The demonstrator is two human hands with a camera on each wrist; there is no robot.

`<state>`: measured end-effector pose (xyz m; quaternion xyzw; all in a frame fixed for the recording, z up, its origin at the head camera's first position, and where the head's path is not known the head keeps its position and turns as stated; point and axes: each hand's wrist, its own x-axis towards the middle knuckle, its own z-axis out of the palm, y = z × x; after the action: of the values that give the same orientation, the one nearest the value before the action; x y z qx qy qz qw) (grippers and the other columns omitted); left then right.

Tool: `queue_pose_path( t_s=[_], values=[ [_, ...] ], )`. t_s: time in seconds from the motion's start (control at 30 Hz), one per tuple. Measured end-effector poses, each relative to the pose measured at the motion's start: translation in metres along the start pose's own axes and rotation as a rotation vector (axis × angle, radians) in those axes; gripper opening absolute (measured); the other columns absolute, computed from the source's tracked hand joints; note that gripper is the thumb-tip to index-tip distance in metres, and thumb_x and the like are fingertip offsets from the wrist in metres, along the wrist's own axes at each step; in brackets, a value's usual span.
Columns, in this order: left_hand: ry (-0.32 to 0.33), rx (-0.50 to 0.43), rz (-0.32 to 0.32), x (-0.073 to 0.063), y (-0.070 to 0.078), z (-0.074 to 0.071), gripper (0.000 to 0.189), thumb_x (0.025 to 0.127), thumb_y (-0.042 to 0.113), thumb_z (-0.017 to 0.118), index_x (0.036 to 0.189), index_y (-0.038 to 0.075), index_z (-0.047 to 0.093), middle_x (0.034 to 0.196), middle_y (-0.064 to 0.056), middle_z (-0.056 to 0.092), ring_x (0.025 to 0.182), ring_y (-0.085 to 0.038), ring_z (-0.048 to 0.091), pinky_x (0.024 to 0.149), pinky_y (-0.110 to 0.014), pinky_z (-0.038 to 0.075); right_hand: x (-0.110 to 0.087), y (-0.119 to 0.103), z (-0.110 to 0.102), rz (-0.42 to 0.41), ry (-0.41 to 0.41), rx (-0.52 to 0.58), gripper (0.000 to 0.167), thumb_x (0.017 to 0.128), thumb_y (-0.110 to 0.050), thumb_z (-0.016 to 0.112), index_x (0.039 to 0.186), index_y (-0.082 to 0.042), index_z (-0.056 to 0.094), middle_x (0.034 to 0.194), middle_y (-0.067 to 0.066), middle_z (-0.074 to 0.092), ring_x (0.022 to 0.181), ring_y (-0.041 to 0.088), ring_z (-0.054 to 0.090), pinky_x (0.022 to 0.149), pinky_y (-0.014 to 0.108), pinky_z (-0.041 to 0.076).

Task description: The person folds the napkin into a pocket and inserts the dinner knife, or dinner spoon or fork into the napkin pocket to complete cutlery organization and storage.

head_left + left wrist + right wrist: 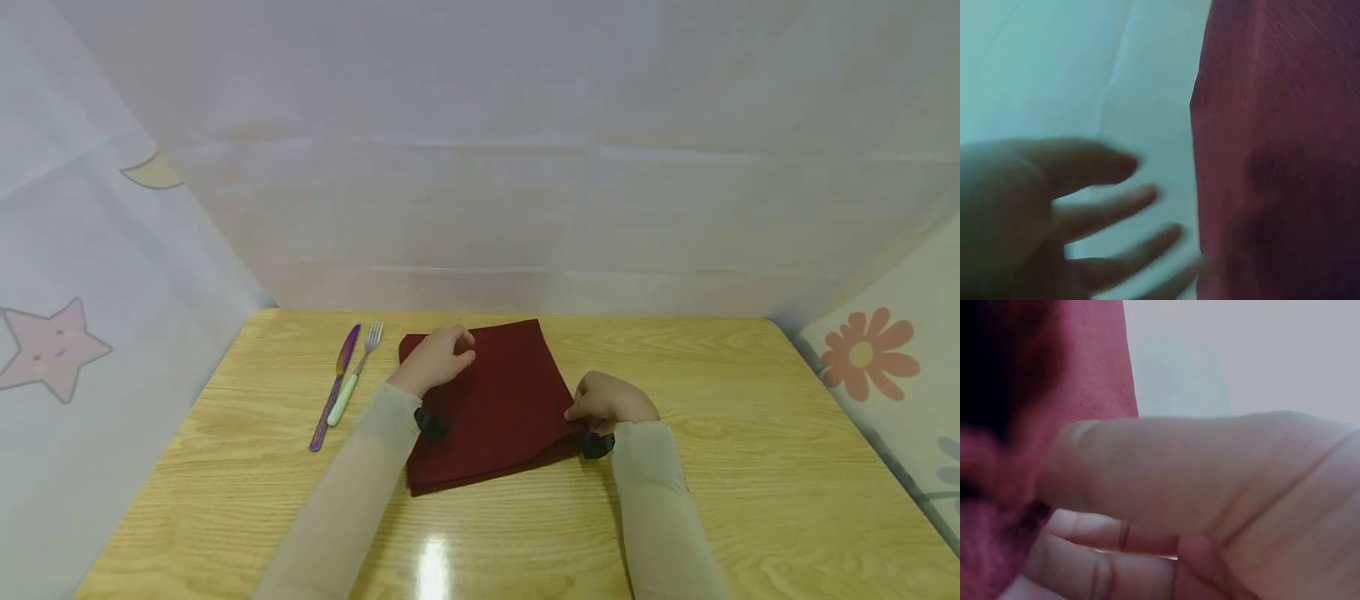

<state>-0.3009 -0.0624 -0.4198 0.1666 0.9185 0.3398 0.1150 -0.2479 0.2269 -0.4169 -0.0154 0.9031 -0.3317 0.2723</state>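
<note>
A dark red folded cloth napkin [502, 400] lies in layers at the middle of the wooden table, its front right edge slightly raised. At that right edge, my right hand [611, 398] pinches the cloth between thumb and fingers; in the right wrist view the thumb [1147, 469] presses on the red fabric [1100, 362]. My left hand [437, 358] hovers over the far left part of the napkin, fingers loosely bent and holding nothing. The left wrist view shows the fingers [1122, 206] spread and blurred beside the red cloth [1272, 125].
Left of the napkin lie a purple, iridescent knife [333, 392] and a fork [352, 383] with a pale green handle, side by side. White printed sheeting [480, 208] surrounds the table [712, 500] at the back and both sides.
</note>
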Motion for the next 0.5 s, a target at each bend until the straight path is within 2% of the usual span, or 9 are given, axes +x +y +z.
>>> queue_pose_path(
  t_s=[0.1,0.17,0.23,0.3,0.37,0.43,0.5],
  values=[
    [-0.139,0.153,-0.025,-0.016,0.000,-0.002,0.042,0.103,0.027,0.061,0.141,0.009,0.055,0.146,-0.020,0.048,0.134,-0.039,0.047,0.107,-0.056,0.041,0.000,0.000,0.000,0.001,0.001,0.008,0.053,0.093,-0.007,0.070,0.055,-0.018,0.036,0.051,-0.006,0.029,0.044,0.009,0.029,0.046,0.023,0.036],
    [-0.211,0.195,-0.024,-0.023,-0.002,-0.001,0.045,0.102,0.029,0.064,0.143,0.012,0.054,0.151,-0.020,0.042,0.138,-0.042,0.041,0.109,-0.058,0.038,0.000,0.001,-0.001,-0.003,-0.001,0.008,0.052,0.093,-0.007,0.070,0.055,-0.019,0.037,0.051,-0.006,0.030,0.044,0.009,0.030,0.046,0.023,0.037],
    [-0.253,0.209,0.002,-0.028,-0.005,0.001,0.048,0.100,0.029,0.067,0.144,0.013,0.054,0.155,-0.021,0.037,0.142,-0.046,0.034,0.110,-0.061,0.035,-0.001,0.000,-0.001,0.000,0.005,0.008,0.051,0.093,-0.007,0.070,0.056,-0.018,0.037,0.052,-0.005,0.032,0.045,0.009,0.030,0.047,0.024,0.037],
    [-0.267,0.209,0.031,-0.031,-0.010,0.003,0.051,0.098,0.028,0.069,0.145,0.013,0.054,0.158,-0.022,0.032,0.144,-0.047,0.031,0.112,-0.062,0.033,-0.002,0.000,-0.002,0.009,0.014,0.010,0.043,0.094,-0.006,0.069,0.061,-0.015,0.043,0.055,-0.003,0.037,0.046,0.010,0.033,0.049,0.025,0.039],
    [-0.270,0.205,0.051,-0.032,-0.015,0.005,0.056,0.097,0.028,0.071,0.147,0.012,0.052,0.160,-0.023,0.030,0.146,-0.047,0.028,0.113,-0.062,0.031,-0.003,-0.002,-0.003,0.018,0.041,0.002,0.027,0.094,-0.007,0.069,0.073,-0.009,0.052,0.062,0.000,0.047,0.050,0.011,0.039,0.052,0.027,0.042],
    [-0.266,0.197,0.058,-0.033,-0.020,0.006,0.061,0.096,0.028,0.072,0.150,0.011,0.048,0.162,-0.023,0.027,0.147,-0.046,0.026,0.114,-0.062,0.029,-0.004,-0.005,-0.003,0.022,0.076,-0.020,0.011,0.094,-0.009,0.069,0.094,-0.003,0.060,0.073,0.006,0.056,0.056,0.014,0.045,0.057,0.031,0.045],
    [-0.269,0.177,0.062,-0.034,-0.024,0.008,0.067,0.096,0.028,0.073,0.154,0.010,0.044,0.163,-0.022,0.024,0.149,-0.046,0.021,0.116,-0.063,0.026,-0.005,-0.010,-0.003,0.002,0.124,-0.046,0.028,0.094,-0.010,0.070,0.118,0.000,0.059,0.092,0.012,0.063,0.067,0.018,0.054,0.064,0.035,0.050]
  ],
)
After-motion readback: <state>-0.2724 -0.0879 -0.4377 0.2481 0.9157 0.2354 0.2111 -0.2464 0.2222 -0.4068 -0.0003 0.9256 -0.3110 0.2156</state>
